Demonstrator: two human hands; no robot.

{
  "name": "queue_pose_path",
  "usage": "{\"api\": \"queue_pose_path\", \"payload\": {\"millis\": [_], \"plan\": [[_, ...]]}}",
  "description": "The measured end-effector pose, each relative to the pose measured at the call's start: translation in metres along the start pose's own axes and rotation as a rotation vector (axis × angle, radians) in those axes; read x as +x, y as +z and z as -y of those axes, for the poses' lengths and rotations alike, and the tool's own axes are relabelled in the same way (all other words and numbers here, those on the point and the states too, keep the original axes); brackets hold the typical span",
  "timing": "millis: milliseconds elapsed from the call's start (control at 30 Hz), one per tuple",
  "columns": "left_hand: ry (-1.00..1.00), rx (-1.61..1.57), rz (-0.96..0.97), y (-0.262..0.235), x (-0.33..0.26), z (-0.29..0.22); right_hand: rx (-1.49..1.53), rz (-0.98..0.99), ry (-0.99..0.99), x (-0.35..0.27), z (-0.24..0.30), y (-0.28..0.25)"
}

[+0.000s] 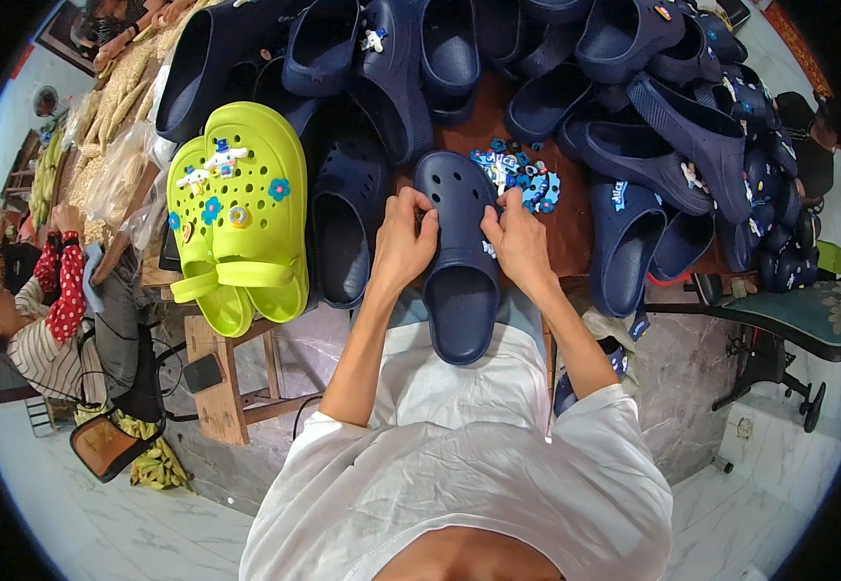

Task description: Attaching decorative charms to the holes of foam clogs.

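Note:
A navy clog [460, 223] lies sole-down in front of me, toe pointing away and heel over the table's near edge. My left hand [404, 235] is closed, its thumb and fingers pinched at the clog's left side. On the opposite side my right hand [520, 240] is also closed, fingertips bent at the clog's right edge; whether a small piece is between them is hidden. A small white-and-blue charm [488, 250] shows on the clog beside the right thumb. Just beyond the right hand lies a pile of blue, white and black shoe charms [539, 186].
A lime-green pair of clogs [251, 194] with charms stands at left, next to another navy clog [345, 228]. Many navy clogs [687, 136] heap along the back and right. A wooden stool [217, 378] carries a phone [203, 373]. Another person [38, 339] sits far left.

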State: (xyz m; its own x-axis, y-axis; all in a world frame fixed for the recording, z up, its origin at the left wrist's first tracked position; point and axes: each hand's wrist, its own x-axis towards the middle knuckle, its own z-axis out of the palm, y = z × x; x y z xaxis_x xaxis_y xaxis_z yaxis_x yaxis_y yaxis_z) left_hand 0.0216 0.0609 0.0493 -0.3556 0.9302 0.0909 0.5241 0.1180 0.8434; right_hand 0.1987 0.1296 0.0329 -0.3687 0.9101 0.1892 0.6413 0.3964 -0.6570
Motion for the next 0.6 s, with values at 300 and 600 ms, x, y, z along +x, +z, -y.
{"api": "queue_pose_path", "payload": {"millis": [300,600], "plan": [[-0.042,-0.085,0.037,-0.002,-0.015,0.0,-0.028,-0.06,-0.042,0.001,-0.026,0.008],[0.192,0.048,-0.004,-0.001,-0.006,0.004,-0.085,-0.199,0.047,0.006,-0.018,-0.004]]}}
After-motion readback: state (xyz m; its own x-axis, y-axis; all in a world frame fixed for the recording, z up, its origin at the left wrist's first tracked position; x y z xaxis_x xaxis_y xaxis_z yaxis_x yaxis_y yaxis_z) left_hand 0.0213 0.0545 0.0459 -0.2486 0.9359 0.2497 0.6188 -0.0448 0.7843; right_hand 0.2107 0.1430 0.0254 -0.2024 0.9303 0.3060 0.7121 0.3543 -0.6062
